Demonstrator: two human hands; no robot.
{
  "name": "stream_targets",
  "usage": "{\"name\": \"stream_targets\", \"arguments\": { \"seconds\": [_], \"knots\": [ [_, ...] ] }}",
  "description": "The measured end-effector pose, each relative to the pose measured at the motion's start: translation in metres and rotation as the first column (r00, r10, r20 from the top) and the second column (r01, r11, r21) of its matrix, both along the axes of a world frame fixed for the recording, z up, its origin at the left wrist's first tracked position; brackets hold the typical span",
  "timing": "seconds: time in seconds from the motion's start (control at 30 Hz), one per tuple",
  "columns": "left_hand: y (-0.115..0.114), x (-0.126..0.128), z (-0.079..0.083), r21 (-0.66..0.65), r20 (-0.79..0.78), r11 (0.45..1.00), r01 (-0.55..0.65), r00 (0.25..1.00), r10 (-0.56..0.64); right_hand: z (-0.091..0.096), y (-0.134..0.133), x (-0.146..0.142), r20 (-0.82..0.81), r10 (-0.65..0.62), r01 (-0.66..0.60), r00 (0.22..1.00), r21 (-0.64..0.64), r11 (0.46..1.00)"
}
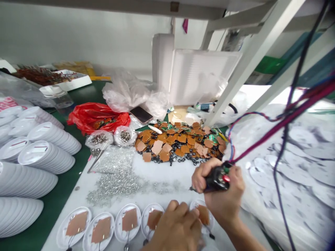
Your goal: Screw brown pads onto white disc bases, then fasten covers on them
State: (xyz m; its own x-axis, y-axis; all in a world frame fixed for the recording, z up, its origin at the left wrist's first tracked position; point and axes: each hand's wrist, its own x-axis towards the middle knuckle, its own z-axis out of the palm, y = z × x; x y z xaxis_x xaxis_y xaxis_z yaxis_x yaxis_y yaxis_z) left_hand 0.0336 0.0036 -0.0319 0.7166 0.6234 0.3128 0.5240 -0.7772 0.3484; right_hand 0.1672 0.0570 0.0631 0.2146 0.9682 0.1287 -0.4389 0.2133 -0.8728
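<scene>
My right hand (222, 195) is wrapped around a small black electric screwdriver (217, 178) with a red button. Its tip points left above the work board, apart from the parts below. My left hand (178, 226) is low over the row of round white plastic covers, its fingers bent down and close together; what they hold, if anything, is hidden. Just right of it is a white cover with a brown circuit board (203, 214). Another brown board (155, 219) lies in the cover on its left. Further left, a cover with a board (129, 219) has a dark lead at its lower edge.
Loose screws (115, 183) spread over the white board (157, 174). Behind lie brown circuit boards (180, 139) with black rings, a red bag (96, 116) and a phone (141, 114). Stacked white covers (47, 157) stand left. Cables (284, 122) hang right, before a bagged pile (295, 157).
</scene>
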Motion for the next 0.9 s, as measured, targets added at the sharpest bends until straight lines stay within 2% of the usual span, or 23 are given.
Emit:
{"name": "stream_targets", "arguments": {
  "seconds": [0.1,0.13,0.23,0.37,0.53,0.73,0.77,0.83,0.9],
  "knots": [
    [0.017,-0.012,0.026,-0.075,0.057,0.992,-0.101,0.993,0.105,0.016,-0.007,0.004,-0.033,0.016,-0.015,0.999,0.019,1.000],
    [0.023,-0.015,0.034,-0.156,0.107,0.969,-0.193,0.972,0.211,0.021,-0.009,0.004,-0.043,0.020,-0.019,0.999,0.025,1.000],
    [0.041,-0.016,0.049,-0.285,0.105,0.933,-0.221,0.960,0.259,0.030,-0.016,0.004,-0.073,0.033,-0.031,0.997,0.025,0.999],
    [0.051,-0.013,0.046,-0.353,0.106,0.923,-0.152,0.974,0.200,0.032,-0.020,0.001,-0.102,0.043,-0.042,0.994,0.007,0.999],
    [0.048,-0.019,0.033,-0.344,0.245,0.939,-0.034,0.962,0.124,0.036,-0.019,0.005,-0.156,0.049,-0.054,0.987,-0.030,0.998],
    [0.037,-0.029,0.038,-0.538,0.363,0.840,0.062,0.917,0.165,0.043,-0.020,0.007,-0.213,0.165,-0.172,0.963,-0.015,0.985],
    [0.033,-0.032,0.039,-0.532,0.350,0.844,0.061,0.924,0.154,0.043,-0.021,0.006,-0.206,0.188,-0.192,0.960,0.000,0.981],
    [0.023,-0.037,0.038,-0.439,0.293,0.898,0.018,0.948,0.124,0.039,-0.026,0.003,-0.184,0.229,-0.231,0.956,0.012,0.973],
    [0.011,-0.043,0.033,-0.207,0.243,0.978,-0.036,0.966,0.087,0.034,-0.030,-0.001,-0.169,0.271,-0.273,0.948,0.008,0.962]
  ]
}}
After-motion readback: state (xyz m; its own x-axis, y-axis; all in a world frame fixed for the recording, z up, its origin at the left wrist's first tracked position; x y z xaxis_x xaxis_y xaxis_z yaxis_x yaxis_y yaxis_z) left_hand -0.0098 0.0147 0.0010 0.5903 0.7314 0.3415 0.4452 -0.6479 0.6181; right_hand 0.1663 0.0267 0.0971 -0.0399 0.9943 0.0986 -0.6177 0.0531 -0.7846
